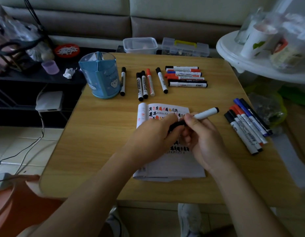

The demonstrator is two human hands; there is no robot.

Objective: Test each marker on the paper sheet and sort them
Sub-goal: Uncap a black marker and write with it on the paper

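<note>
At the far left of the wooden table (pixel 100 142) stands my blue pen holder (pixel 100 75), with one black-capped marker (pixel 123 81) lying just beside its right wall. Next comes a loose row of four markers (pixel 144 86) pointing away from me: two black ones touching, a red one, then another black one a little apart.

My left hand (pixel 153 135) hovers over the paper sheet (pixel 165 110), fingers curled round the black near end of the marker I am testing (pixel 206 112). I cannot tell whether that cap is fully on or partly pulled off. The sheet lies in the middle of the table in front of me, its left edge curled up, and it is covered with red and black scribbles.

My right hand (pixel 203 139) pinches the white barrel of the same marker between thumb and fingers, so the marker slants up to the right above the sheet.

Behind my hands, a stack of markers (pixel 186 74) lies crosswise, packed side by side in black, red and blue. At the right edge of the table a fanned bunch of markers (pixel 247 124) lies at a slant, caps pointing away from me.
</note>
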